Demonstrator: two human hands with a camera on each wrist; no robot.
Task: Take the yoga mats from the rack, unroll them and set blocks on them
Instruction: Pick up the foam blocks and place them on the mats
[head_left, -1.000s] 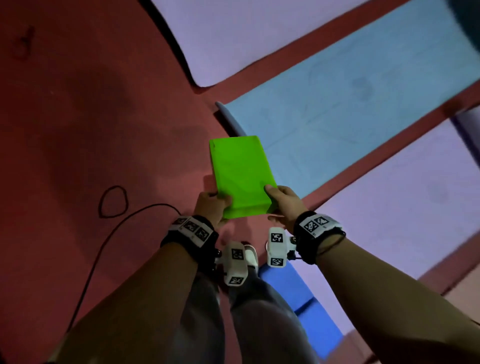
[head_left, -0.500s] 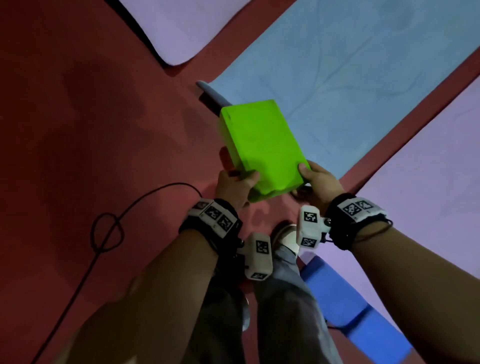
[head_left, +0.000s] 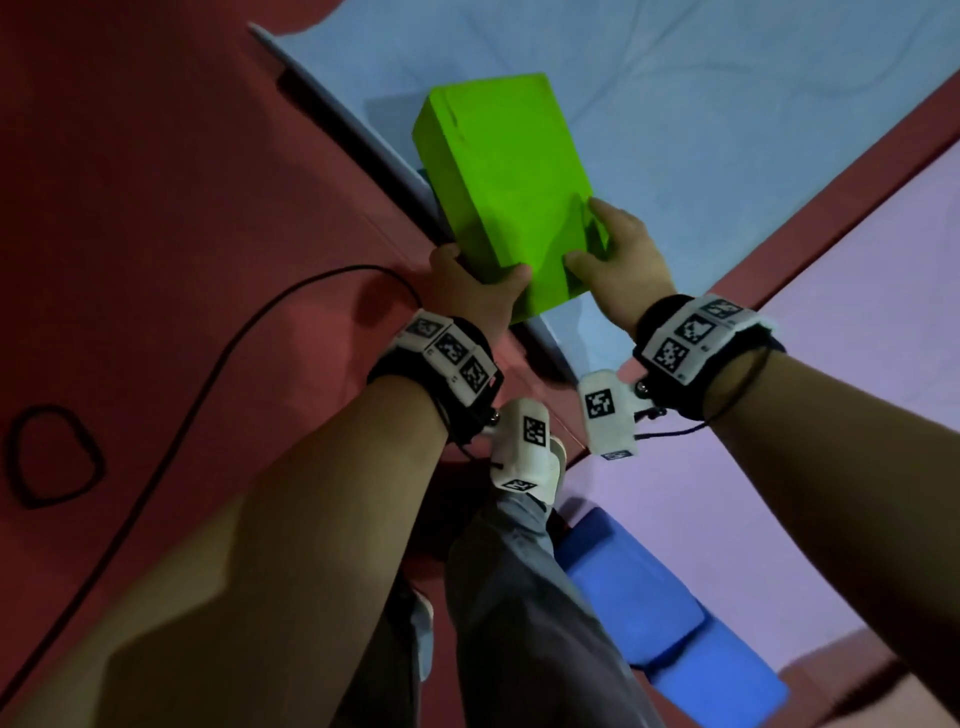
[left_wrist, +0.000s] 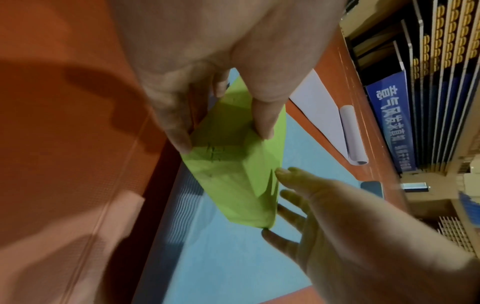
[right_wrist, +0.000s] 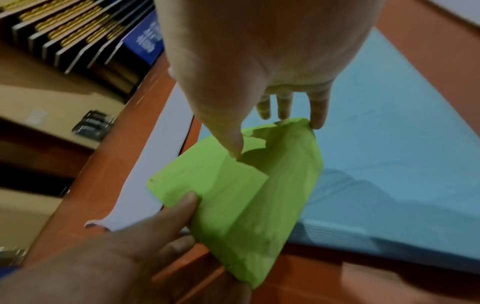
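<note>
Standing at the near end of the floor (head_left: 156, 182), the person shows grey trouser legs (head_left: 530, 597) at the bottom of the head view, with two blue blocks (head_left: 670, 639) just beside them on a lilac mat (head_left: 831, 415). A black cable (head_left: 208, 374) loops across the red floor on the left. Above the legs, both forearms reach forward, each wrist bearing a marker band. The left hand (head_left: 467, 291) forms a closed grip on the near left corner of the green block (head_left: 498, 182), thumb on the top face and fingers on the side. The right hand (head_left: 618, 265) holds the near right corner, thumb on top and fingers (right_wrist: 318, 111) curled over the far edge. The block is tilted, raised over the near edge of the light blue mat (head_left: 727, 104); whether it touches the mat cannot be told. Farther off, a second pale mat (left_wrist: 322, 115) lies beyond a strip of floor, its end still rolled. A blue banner (left_wrist: 392, 123) with white characters stands behind it.
</note>
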